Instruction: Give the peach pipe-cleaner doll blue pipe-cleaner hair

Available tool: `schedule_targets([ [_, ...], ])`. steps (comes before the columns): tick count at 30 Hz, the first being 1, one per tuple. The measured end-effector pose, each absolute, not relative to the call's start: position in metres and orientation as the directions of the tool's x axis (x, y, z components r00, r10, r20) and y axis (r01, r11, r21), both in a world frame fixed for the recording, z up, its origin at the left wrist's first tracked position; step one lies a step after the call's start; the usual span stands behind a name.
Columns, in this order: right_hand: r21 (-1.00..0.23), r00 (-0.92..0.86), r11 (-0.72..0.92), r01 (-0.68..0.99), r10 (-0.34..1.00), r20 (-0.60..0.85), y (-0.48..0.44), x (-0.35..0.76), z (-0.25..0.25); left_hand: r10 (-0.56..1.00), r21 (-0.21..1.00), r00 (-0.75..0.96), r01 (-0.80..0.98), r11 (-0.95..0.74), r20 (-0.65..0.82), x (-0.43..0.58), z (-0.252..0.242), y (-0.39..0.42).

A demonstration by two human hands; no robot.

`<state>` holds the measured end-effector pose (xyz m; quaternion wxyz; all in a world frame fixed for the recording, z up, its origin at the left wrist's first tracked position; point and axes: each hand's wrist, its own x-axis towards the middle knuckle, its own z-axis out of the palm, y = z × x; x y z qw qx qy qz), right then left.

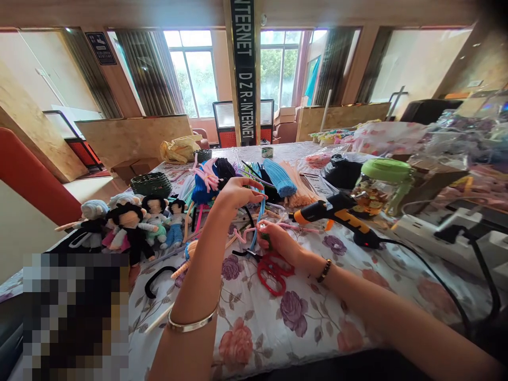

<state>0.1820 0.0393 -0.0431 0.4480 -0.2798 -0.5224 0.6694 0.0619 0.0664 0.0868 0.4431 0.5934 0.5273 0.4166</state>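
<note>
My left hand (pixel 240 193) arches over the table with its fingertips pinched on the upper end of a light blue pipe cleaner (pixel 261 210). That strand slants down past the fingers of my right hand (pixel 280 242). My right hand is closed on a small green object (pixel 265 241) with a shiny tip, mostly hidden by the fingers. Just below it, red-handled scissors (pixel 265 263) lie on the flowered tablecloth. A curved black pipe cleaner (pixel 150 286) lies left of my left forearm. Partly behind that forearm is a small doll-like piece (pixel 190 251).
Several crocheted dolls (pixel 129 225) sit at left. Bundles of blue pipe cleaners (pixel 280 177) and peach pipe cleaners (pixel 301 190) lie beyond my hands. A black-and-orange glue gun (pixel 323 210), its cord trailing right, lies near a green-lidded jar (pixel 384 172) and a white power strip (pixel 432 233).
</note>
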Motion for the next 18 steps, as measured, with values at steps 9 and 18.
schedule_targets([
  [9,-0.927,-0.411,-0.099,-0.361,0.910,0.063,0.039,0.181,-0.040,0.999,0.992,0.046,0.123,-0.003,-0.003,0.063,0.075,0.062],
  [18,-0.916,-0.372,-0.110,-0.386,0.927,0.046,0.035,0.180,-0.034,0.999,0.997,0.043,0.070,0.030,-0.033,0.061,0.071,0.058],
])
